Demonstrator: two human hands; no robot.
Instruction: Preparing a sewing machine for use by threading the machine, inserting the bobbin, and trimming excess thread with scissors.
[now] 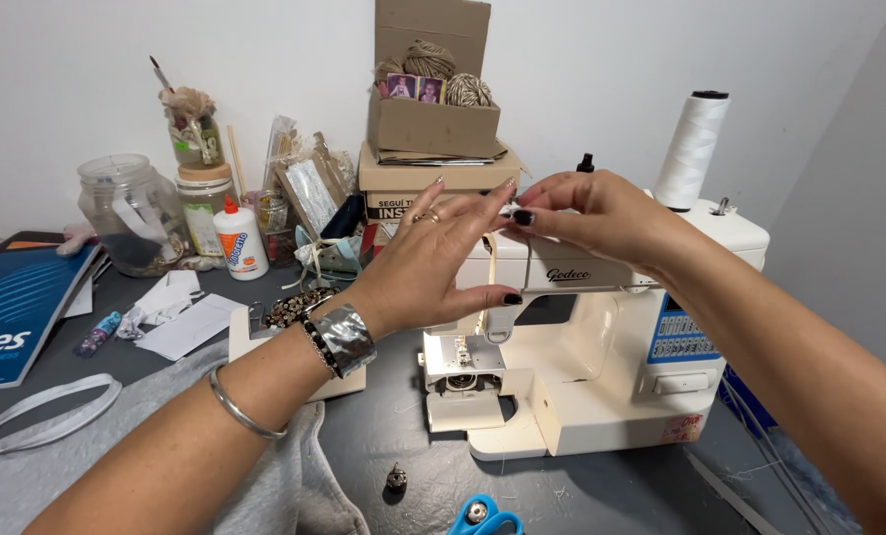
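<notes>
Both hands meet at the top left of the sewing machine (601, 367). The right hand (601, 213) has its fingers pressed together in a pinch at the machine's top edge; what they pinch is too small to tell. The left hand (433, 263) is spread, fingers fanned, thumb low by the needle arm, hiding the machine's left end. A white thread cone (690, 149) stands on the machine behind the right hand. Behind the hands, stacked cardboard boxes (433, 149) hold twine balls. Left of them stand a glue bottle (240, 240) and jars (134, 213). On the grey table (413, 466), grey cloth (294, 485) lies under the left forearm, blue scissors (484, 517) at the near edge
</notes>
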